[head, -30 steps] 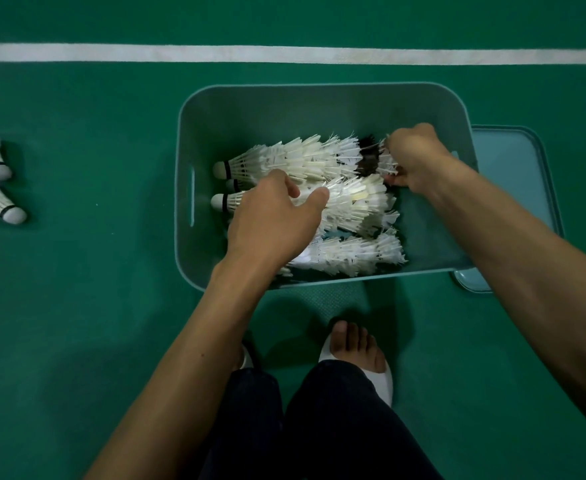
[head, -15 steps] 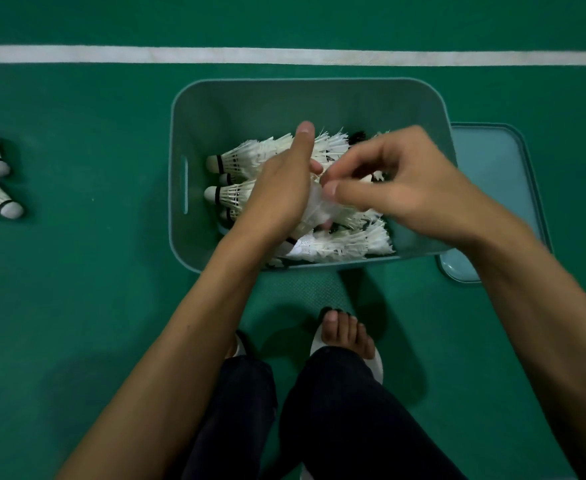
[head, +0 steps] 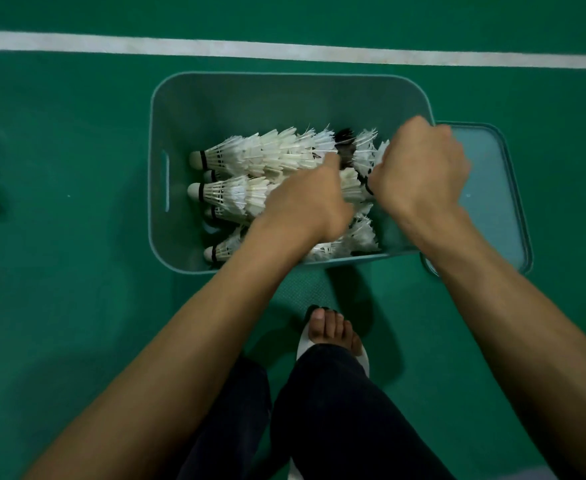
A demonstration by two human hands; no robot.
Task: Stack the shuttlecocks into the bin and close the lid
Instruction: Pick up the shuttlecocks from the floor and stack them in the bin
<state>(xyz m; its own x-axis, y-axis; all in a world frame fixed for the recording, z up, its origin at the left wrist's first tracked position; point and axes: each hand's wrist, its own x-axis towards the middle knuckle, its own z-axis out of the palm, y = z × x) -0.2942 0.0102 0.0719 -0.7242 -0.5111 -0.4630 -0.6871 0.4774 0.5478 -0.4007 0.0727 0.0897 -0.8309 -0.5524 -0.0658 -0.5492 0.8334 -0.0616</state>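
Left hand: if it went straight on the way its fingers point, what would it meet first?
Probably the top row of shuttlecocks in the bin; the left hand points there, though depth is unclear.

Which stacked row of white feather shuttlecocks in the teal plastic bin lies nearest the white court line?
The far row; the other rows lie closer to the person's foot.

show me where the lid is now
In the head view the lid lies flat on the green floor, on the right, beside the bin's right end, past the right hand.
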